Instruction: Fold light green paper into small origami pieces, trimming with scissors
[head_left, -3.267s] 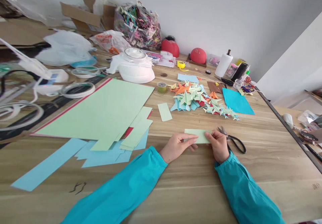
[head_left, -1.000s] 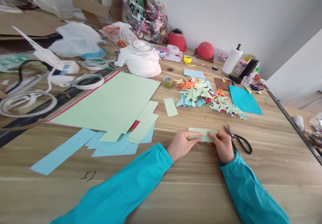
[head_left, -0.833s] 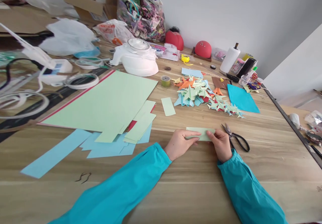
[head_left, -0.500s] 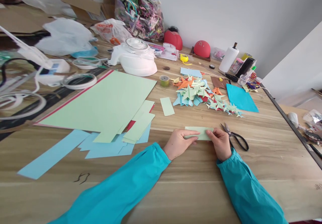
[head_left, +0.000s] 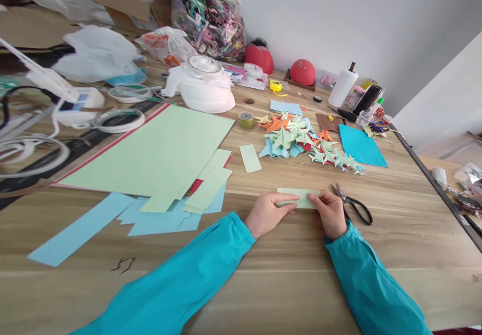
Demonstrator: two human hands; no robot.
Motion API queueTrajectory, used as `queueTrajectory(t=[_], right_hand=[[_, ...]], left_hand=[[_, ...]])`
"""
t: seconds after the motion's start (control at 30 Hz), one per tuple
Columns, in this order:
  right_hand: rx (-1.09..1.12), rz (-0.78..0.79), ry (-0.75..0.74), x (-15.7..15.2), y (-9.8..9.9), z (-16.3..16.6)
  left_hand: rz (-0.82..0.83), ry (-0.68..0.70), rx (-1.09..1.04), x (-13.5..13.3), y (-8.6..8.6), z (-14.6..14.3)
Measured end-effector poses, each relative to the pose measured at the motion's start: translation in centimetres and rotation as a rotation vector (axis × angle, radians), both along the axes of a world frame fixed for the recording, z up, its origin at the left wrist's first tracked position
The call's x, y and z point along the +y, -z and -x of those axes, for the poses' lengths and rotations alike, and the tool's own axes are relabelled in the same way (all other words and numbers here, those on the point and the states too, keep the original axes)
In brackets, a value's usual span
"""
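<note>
Over the wood-grained table (head_left: 271, 295), left hand (head_left: 268, 213) and right hand (head_left: 331, 214) pinch opposite ends of one pale-green strip (head_left: 303, 202) — grip unchanged from a second ago, apparently no new crease yet — with scissors (head_left: 344, 199) toward the right edge, folded shapes (head_left: 285, 136) nearer the back edge.

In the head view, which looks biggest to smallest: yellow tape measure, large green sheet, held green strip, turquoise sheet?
Large green sheet
Turquoise sheet
Held green strip, partly covered by fingers
Yellow tape measure
</note>
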State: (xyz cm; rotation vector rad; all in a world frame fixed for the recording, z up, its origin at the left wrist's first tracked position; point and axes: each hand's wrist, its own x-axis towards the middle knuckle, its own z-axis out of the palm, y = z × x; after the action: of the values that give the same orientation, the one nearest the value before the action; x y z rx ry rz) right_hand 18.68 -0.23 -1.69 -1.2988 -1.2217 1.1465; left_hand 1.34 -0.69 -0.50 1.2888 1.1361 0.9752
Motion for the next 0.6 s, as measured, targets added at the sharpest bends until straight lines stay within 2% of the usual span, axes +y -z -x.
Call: queueTrajectory(t=[0.43,0.6], right_hand=[[0.032,-0.022,0.029,-0.01,0.13,0.09],[0.055,0.008,-0.078,-0.14,-0.37,0.20]], left_hand=[[-0.007,-0.010,0.052,-0.03,-0.19,-0.14],[-0.018,-0.020,0.075,-0.06,-0.42,-0.06]])
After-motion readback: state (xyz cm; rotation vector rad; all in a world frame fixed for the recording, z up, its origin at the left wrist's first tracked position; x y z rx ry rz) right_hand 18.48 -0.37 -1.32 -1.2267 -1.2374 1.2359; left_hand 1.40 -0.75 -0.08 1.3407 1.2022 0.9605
